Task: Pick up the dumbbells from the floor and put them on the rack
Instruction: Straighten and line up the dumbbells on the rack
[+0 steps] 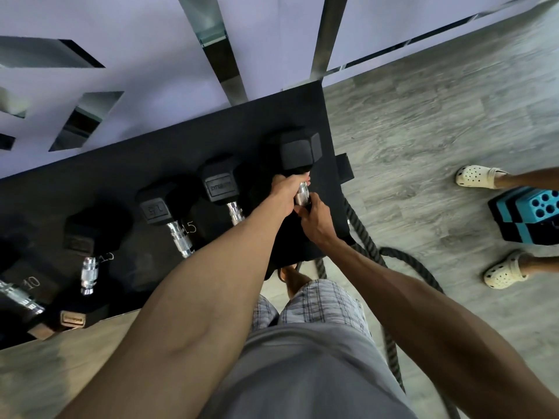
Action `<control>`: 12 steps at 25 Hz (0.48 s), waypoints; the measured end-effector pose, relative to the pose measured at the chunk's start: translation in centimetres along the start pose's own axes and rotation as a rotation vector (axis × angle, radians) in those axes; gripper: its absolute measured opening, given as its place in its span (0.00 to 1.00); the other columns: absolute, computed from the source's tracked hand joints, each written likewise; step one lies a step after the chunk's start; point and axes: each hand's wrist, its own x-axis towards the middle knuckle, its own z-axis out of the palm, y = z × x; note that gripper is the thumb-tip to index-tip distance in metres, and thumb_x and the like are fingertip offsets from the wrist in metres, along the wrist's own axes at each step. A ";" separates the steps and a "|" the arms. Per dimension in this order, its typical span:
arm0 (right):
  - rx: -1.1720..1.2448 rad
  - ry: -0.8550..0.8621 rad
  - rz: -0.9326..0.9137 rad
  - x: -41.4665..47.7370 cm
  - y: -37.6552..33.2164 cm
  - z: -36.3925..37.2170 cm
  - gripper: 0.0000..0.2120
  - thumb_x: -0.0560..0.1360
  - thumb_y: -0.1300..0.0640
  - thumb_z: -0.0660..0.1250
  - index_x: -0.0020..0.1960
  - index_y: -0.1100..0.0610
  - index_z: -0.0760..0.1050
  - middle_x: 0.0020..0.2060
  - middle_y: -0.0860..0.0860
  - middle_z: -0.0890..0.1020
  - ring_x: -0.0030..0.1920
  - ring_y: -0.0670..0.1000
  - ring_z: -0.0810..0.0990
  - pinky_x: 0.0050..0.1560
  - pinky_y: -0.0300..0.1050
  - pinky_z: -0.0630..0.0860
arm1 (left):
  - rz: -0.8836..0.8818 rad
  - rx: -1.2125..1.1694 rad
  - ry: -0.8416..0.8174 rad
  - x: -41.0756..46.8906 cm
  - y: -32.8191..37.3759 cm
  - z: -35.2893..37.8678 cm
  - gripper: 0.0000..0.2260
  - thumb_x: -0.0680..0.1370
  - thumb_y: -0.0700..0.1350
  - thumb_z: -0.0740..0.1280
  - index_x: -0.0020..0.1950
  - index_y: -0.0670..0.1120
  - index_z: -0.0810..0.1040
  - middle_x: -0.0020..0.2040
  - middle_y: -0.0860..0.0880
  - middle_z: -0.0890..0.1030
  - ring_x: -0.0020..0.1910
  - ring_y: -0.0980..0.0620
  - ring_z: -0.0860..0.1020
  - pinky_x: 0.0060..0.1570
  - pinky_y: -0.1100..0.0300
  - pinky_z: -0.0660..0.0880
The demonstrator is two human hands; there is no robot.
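A black hex dumbbell (299, 151) is held at the right end of the rack (127, 176); whether it rests there cannot be told. Its metal handle is gripped by the curled fingers of the left hand (282, 192) just below the far head, and by the right hand (316, 220) nearer the body. Other dumbbells (217, 182) are lined up to its left.

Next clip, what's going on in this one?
A person grips a black dumbbell by its metal handle with both hands, the left hand next to the far head and the right hand closer in. The dumbbell is at the right end of the black rack, where several other dumbbells already lie in a row. Whether it rests on the rack yet is unclear.
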 end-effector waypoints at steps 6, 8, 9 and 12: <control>-0.039 -0.010 -0.009 0.7 0.1 -0.7 0.09 0.78 0.59 0.66 0.55 0.61 0.71 0.37 0.47 0.75 0.33 0.40 0.72 0.30 0.27 0.68 | 0.001 0.033 -0.016 0.8 0.1 0.4 0.17 0.74 0.37 0.73 0.61 0.33 0.77 0.41 0.46 0.82 0.39 0.53 0.81 0.40 0.58 0.80; -0.039 -0.027 -0.001 0.2 1.0 -0.5 0.08 0.79 0.59 0.66 0.54 0.59 0.70 0.36 0.46 0.76 0.33 0.41 0.73 0.29 0.30 0.67 | -0.013 0.027 0.000 0.3 -0.7 0.4 0.20 0.74 0.37 0.73 0.63 0.32 0.75 0.45 0.44 0.82 0.40 0.52 0.81 0.44 0.56 0.80; -0.041 -0.040 0.003 -0.1 1.3 -0.5 0.07 0.79 0.59 0.66 0.54 0.59 0.69 0.37 0.47 0.76 0.33 0.42 0.74 0.29 0.31 0.66 | -0.021 0.029 0.006 0.1 -1.1 0.4 0.21 0.74 0.37 0.73 0.64 0.32 0.74 0.47 0.43 0.82 0.43 0.51 0.82 0.46 0.56 0.80; -0.049 -0.066 0.029 -0.4 1.6 -0.7 0.08 0.79 0.58 0.66 0.55 0.61 0.70 0.40 0.51 0.78 0.39 0.53 0.78 0.30 0.35 0.64 | -0.022 0.018 0.006 0.2 -1.9 0.3 0.21 0.74 0.38 0.73 0.65 0.33 0.73 0.51 0.41 0.81 0.48 0.48 0.81 0.45 0.57 0.79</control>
